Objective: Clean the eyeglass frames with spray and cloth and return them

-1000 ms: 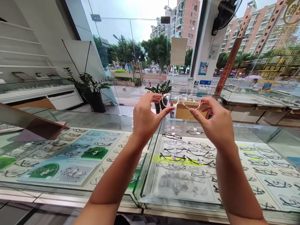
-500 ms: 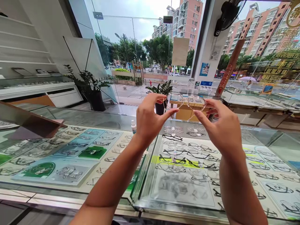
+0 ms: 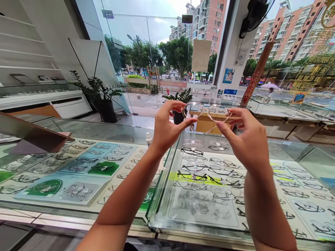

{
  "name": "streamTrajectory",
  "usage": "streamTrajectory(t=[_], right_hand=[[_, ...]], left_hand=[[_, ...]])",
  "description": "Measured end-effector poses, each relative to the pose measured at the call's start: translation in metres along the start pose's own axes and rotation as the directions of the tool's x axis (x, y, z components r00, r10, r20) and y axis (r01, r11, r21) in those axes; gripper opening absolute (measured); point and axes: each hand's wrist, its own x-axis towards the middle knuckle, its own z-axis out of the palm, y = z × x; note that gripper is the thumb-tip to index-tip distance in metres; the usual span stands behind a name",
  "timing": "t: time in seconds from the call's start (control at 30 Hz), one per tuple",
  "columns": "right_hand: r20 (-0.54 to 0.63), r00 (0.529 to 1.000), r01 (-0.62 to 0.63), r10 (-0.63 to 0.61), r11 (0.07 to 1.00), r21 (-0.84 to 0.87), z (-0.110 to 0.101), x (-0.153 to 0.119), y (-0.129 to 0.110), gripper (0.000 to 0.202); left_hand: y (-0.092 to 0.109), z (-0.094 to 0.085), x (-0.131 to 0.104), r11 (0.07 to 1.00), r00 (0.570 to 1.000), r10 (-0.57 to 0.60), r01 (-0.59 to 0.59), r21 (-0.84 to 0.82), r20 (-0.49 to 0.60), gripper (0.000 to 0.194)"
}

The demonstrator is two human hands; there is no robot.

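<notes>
A pair of round, thin-rimmed eyeglasses is held up in the air above the glass counter, its lenses facing the window. My left hand pinches the left rim between thumb and fingers. On the other side, my right hand grips the right rim the same way, thumb below and fingers above. The temples hang down behind the lenses, partly hidden by my fingers. Below, rows of eyeglass frames lie inside the glass display case.
A small white bottle stands on the counter left of my wrist. Potted plants stand by the glass door. At left a brown slanted board rests over the counter. Another display counter lies beyond at right.
The eyeglasses have shifted very slightly left and up, with both hands still gripping the rims. The camera view has moved a little.
</notes>
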Motion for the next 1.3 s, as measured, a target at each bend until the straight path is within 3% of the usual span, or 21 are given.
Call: streamTrajectory(t=[0.13,0.27,0.47,0.67,0.97,1.13,1.3], right_hand=[[0.067,0.998,-0.022,0.01,0.982,0.187,0.004,0.004,0.008,0.045],[0.07,0.998,-0.016,-0.001,0.972,0.233,0.006,0.006,0.013,0.046],[0.1,0.995,-0.032,0.008,0.971,0.237,0.007,0.008,0.017,0.048],[0.131,0.991,-0.062,0.028,0.962,0.265,0.008,0.01,0.022,0.05],[-0.014,0.999,0.047,-0.045,0.993,0.112,0.016,0.008,0.015,0.043],[-0.062,0.994,0.095,-0.093,0.995,0.028,0.02,0.006,0.01,0.039],[-0.069,0.993,0.102,-0.1,0.994,0.032,0.023,0.005,0.008,0.037]], left_hand=[[-0.012,0.009,0.001,0.991,1.0,0.001,-0.005,-0.13,-0.029,0.063],[-0.016,0.014,0.001,0.971,0.999,0.024,-0.034,-0.238,-0.045,0.064],[-0.01,0.017,-0.004,0.987,0.987,0.066,-0.086,-0.135,-0.144,0.062],[-0.006,0.02,-0.01,0.997,0.982,0.038,-0.05,-0.061,-0.183,0.062],[-0.018,0.023,-0.008,0.998,0.981,0.065,-0.062,0.022,-0.181,0.059],[-0.027,0.026,-0.008,0.999,0.993,0.024,-0.027,-0.026,-0.114,0.057],[-0.031,0.031,-0.01,0.997,0.991,0.042,-0.05,-0.062,-0.129,0.06]])
